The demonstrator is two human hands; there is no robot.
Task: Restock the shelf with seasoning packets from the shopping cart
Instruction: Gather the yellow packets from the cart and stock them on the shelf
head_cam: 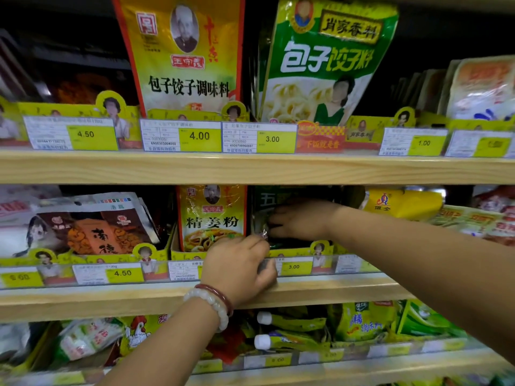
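Observation:
Both hands reach into the middle shelf (83,299). My right hand (299,220) is deep in a yellow cardboard tray (320,249), its fingers curled round a dark green seasoning packet (267,200) that stands there in shadow. My left hand (239,266), with two bead bracelets on the wrist, is at the tray's front lip, fingers curled on the lower edge of the same dark packets; the exact grip is hidden. A yellow ginger-powder packet (211,218) stands just left of them.
The upper shelf (250,165) holds a yellow dumpling-seasoning packet (181,57) and a green one (326,62) behind price tags. Orange-brown packets (97,232) lie at the left, yellow bags (404,203) at the right. The bottom shelf (334,369) holds green and yellow bags.

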